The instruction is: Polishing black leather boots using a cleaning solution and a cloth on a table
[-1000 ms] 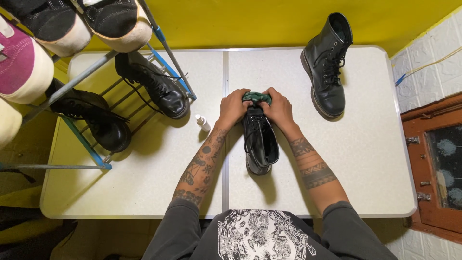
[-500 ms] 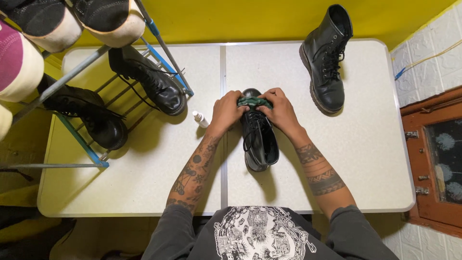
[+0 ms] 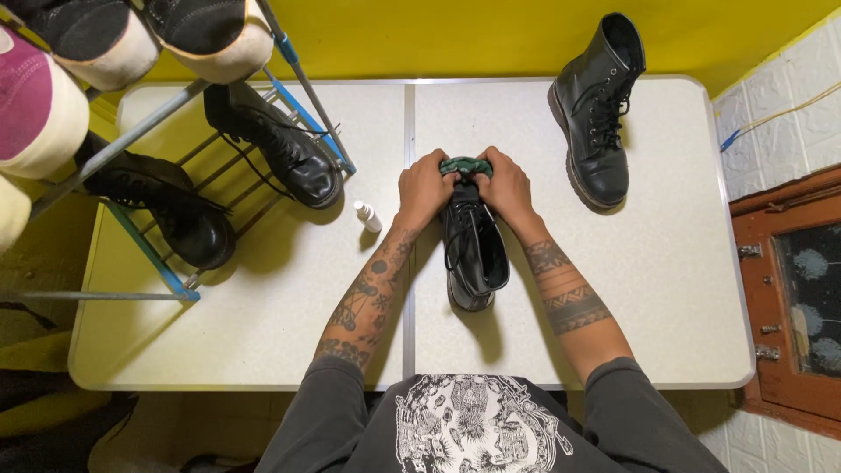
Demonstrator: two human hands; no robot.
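Your left hand [image 3: 427,187] and right hand [image 3: 505,187] are each curled closed on a dark green cloth [image 3: 465,165], pressing it on the toe of a black lace-up boot [image 3: 474,247] standing mid-desk [image 3: 263,333]. A small white spray bottle [image 3: 367,215] lies just left; a second black boot [image 3: 601,114] stands far right.

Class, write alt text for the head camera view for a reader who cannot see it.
Both hands, left hand and right hand, press a green cloth onto the toe of a black boot on a white table. A matching boot stands farther right.
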